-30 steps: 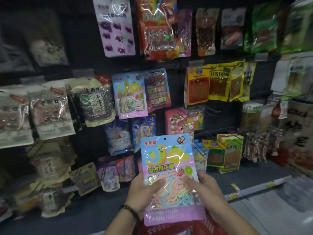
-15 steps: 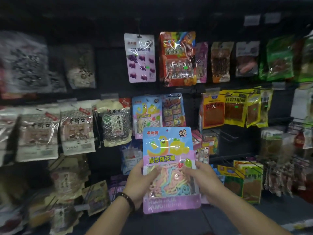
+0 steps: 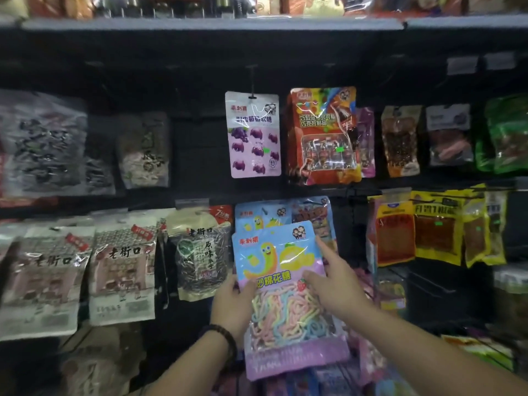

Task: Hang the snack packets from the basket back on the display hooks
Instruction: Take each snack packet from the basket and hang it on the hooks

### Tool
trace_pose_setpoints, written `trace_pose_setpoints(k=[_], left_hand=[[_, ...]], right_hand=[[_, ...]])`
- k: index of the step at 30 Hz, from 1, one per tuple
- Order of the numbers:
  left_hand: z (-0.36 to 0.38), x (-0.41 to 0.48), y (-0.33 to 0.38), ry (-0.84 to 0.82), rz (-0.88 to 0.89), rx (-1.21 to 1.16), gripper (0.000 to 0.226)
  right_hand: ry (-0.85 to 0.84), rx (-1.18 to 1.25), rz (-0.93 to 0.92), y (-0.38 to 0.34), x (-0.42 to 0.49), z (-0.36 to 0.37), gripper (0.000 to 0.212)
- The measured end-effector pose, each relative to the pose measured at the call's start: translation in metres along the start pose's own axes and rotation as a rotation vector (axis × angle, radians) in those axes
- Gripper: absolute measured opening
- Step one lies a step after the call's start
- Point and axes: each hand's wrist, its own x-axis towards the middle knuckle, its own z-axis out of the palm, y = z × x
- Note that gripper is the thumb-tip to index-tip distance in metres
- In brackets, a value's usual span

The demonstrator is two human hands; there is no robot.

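Against the dark display wall (image 3: 200,144), a blue-and-lilac candy packet (image 3: 281,315) is held upright, overlapping its hanging twin (image 3: 258,217) above. The left grip (image 3: 231,302) clamps its left edge, thumb in front. The right grip (image 3: 335,287) pinches the right edge, forefinger (image 3: 322,248) straight upward.

"老街口" on a pale packet (image 3: 121,275); "棉花糖" on the blue candy packet (image 3: 274,252)
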Motion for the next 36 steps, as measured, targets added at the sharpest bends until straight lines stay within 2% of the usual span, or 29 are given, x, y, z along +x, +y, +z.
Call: trace_pose_setpoints(k=[4,10,14,20,25,36], left_hand=[[-0.003,0.048,-0.006,0.028,0.008,0.113,0.036],[0.003,0.099,-0.006,0.054,0.08,0.178,0.034],[0.008,0.103,-0.007,0.097,0.15,0.183,0.031],[0.01,0.094,-0.018,0.011,0.177,0.061,0.043],[0.014,0.095,-0.003,0.031,0.243,0.082,0.036],[0.013,0.115,-0.001,0.027,0.195,0.117,0.032]], right_hand=[[0.028,-0.08,-0.034,0.008,0.044,0.016,0.084],[0.087,-0.143,-0.057,0.015,0.085,0.032,0.082],[0.131,-0.158,-0.092,0.015,0.083,0.033,0.075],[0.115,-0.126,-0.068,0.015,0.064,0.028,0.071],[0.16,-0.124,-0.081,0.014,0.075,0.025,0.072],[0.114,-0.126,-0.086,0.016,0.099,0.024,0.072]])
